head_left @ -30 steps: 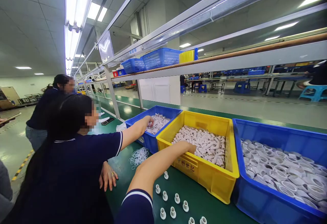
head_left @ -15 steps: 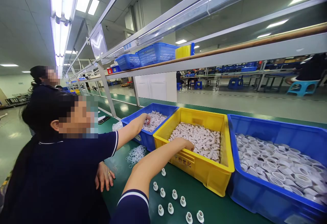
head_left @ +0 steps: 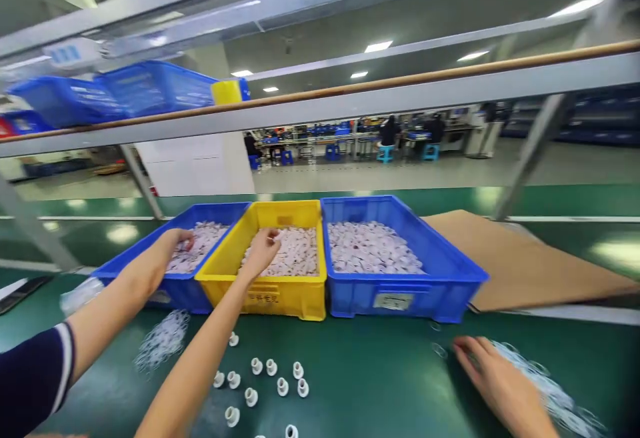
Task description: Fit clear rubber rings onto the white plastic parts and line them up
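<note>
My left hand (head_left: 263, 250) is over the yellow bin (head_left: 260, 286) of small white plastic fittings (head_left: 295, 251). Its fingers are curled together, and whatever they may hold is too small and blurred to name. Low over the green table, my right hand (head_left: 493, 375) has its fingers stretched out and apart, holding nothing visible. Beside it lies a pile of thin pale rings (head_left: 555, 391); a loose ring (head_left: 440, 351) sits just left of its fingertips. Several white flanged fittings (head_left: 251, 397) stand on the table between my arms.
A co-worker's hand (head_left: 177, 241) reaches into the left blue bin (head_left: 135, 258), close to my left arm. The right blue bin (head_left: 405, 291) holds white ring-shaped parts. Cardboard (head_left: 520, 265) lies at right. More rings (head_left: 163, 341) lie left. A shelf (head_left: 320, 108) crosses above.
The view has swung right, bringing my right hand, the ring pile and the cardboard into sight. My left hand has come up from the fittings in the yellow bin.
</note>
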Motion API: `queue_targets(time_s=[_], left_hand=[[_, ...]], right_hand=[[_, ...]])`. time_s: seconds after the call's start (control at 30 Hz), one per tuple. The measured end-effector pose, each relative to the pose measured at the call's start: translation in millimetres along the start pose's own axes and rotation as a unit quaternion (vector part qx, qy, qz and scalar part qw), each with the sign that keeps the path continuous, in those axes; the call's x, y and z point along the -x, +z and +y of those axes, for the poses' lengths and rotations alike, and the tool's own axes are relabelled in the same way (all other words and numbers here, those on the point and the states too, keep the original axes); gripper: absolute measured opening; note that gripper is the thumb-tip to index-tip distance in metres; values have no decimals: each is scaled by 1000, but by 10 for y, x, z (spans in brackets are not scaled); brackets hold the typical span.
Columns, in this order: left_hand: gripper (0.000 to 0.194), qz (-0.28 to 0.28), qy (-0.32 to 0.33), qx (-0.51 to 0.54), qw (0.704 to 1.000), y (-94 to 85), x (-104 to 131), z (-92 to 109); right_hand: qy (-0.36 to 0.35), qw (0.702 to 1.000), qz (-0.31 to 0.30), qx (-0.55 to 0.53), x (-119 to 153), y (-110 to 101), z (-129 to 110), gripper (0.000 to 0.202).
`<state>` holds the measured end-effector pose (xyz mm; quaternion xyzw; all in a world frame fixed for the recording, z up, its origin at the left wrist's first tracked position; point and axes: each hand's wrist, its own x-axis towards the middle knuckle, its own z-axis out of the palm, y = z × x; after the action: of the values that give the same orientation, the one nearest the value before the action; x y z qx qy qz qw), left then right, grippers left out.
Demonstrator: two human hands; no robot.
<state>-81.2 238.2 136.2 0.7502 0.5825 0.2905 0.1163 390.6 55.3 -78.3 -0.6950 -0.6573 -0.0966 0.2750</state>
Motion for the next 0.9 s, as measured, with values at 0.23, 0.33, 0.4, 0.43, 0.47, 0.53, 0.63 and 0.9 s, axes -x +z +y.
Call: queue_targets(time_s=[0.23, 0.33, 0.4, 0.43, 0.47, 0.53, 0.63, 0.9], left_hand=[[23, -137, 37, 411, 901, 480, 1653, 797], [23, -210, -14, 478, 853, 1050, 2137, 957], [33, -233, -49, 534, 811, 1387, 2252, 1000], [39, -240, -63, 563, 788, 1516, 2264, 1015], [46, -246, -76, 586, 768, 1614, 2258, 1029], [55, -260, -91, 609, 744, 1735, 2224, 1056], [60, -269, -116, 623, 725, 1827, 2199, 1070], [57, -217, -176, 661, 696, 2044, 2262, 917]], right_hand=[[10, 995, -96, -19, -39, 11, -281, 39], [18, 995, -99, -13, -22, 43, -295, 38], [19, 994, -102, -13, -5, 54, -282, 36], [20, 994, -104, -14, 0, 55, -277, 35], [20, 994, -105, -15, 3, 51, -274, 34], [24, 994, -104, -18, -3, 31, -276, 33], [34, 994, -101, -32, -27, -30, -310, 30], [35, 960, -159, -226, -30, -323, -949, 24]])
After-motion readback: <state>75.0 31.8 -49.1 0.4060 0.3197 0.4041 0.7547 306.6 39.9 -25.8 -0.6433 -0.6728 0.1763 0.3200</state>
